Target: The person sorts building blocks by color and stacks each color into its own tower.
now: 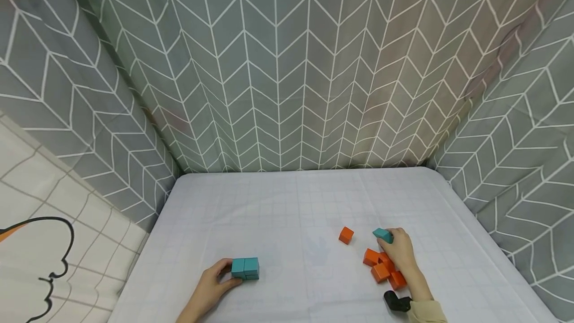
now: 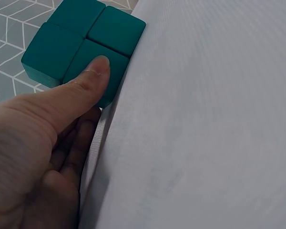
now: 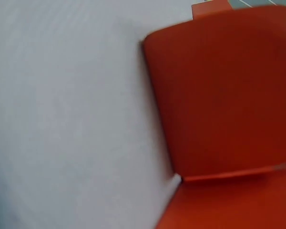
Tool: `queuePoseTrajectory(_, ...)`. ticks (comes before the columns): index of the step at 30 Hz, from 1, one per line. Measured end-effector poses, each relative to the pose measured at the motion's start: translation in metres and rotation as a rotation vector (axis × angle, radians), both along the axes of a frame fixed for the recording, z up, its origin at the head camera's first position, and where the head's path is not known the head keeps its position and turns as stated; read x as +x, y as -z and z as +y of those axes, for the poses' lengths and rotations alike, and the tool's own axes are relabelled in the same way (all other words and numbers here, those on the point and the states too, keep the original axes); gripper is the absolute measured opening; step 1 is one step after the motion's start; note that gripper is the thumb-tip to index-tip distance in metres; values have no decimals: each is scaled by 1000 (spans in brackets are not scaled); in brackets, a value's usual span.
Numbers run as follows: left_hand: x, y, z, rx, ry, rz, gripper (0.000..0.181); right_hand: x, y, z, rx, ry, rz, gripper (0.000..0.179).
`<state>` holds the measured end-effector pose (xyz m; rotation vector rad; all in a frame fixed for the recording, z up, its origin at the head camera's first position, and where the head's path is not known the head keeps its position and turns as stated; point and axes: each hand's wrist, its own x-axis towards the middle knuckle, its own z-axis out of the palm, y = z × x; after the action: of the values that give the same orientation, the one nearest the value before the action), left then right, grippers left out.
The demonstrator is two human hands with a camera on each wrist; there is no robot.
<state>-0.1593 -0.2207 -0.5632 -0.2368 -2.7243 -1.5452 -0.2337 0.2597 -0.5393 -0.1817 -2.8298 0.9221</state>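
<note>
On the left part of the table, several teal blocks (image 1: 245, 268) sit pressed together in a compact stack. My left hand (image 1: 211, 285) holds them from the left side, with its thumb lying against one block (image 2: 93, 76) in the left wrist view. Across the table, my right hand (image 1: 400, 250) pinches a single teal block (image 1: 383, 235) between thumb and fingers. Just below and left of that hand is a cluster of orange blocks (image 1: 380, 272). Large orange faces (image 3: 219, 95) fill the right wrist view, where the right hand and its teal block are out of sight.
A lone orange block (image 1: 346, 235) lies between the two hands, nearer the right one. A black wrist device (image 1: 396, 301) shows beside the right sleeve (image 1: 426, 311). White cloth covers the table (image 1: 287, 203), and patterned curtains (image 1: 278, 88) hang behind and at the sides.
</note>
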Motion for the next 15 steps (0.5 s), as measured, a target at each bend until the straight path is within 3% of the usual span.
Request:
queuePoseTrajectory(3, 0, 0, 0, -1, 4, 5, 42, -1, -1, 1, 1, -4, 1, 40)
queuePoseTrajectory(8, 0, 1, 1, -8, 0, 16, 41, -3, -6, -2, 0, 21, 83, 39)
queuePoseTrajectory(11, 0, 1, 1, -6, -6, 22, 40, -7, -18, -10, -5, 17, 152, 37)
queuePoseTrajectory(15, 0, 0, 0, 1, -7, 24, 40, -15, -44, -29, -6, -49, 266, 34)
